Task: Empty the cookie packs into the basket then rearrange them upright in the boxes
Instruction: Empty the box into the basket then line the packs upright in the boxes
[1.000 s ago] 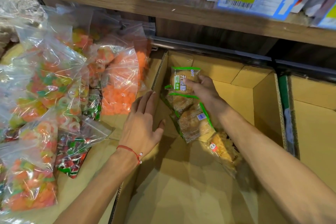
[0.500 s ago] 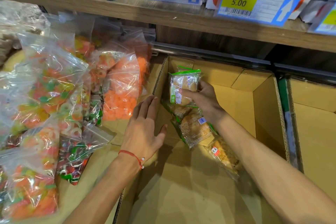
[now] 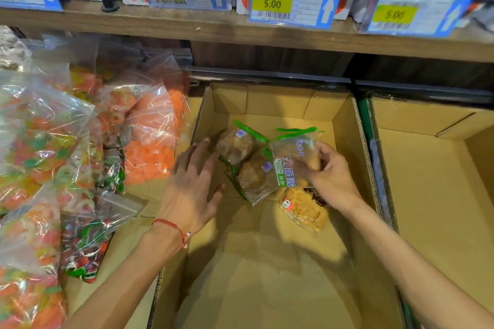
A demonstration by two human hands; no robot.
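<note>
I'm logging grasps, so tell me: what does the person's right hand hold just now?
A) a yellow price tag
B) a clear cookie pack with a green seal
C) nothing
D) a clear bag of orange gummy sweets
B: the right hand has thumb and fingers curled on the clear cookie pack with a green seal, inside the brown cardboard box.
</note>
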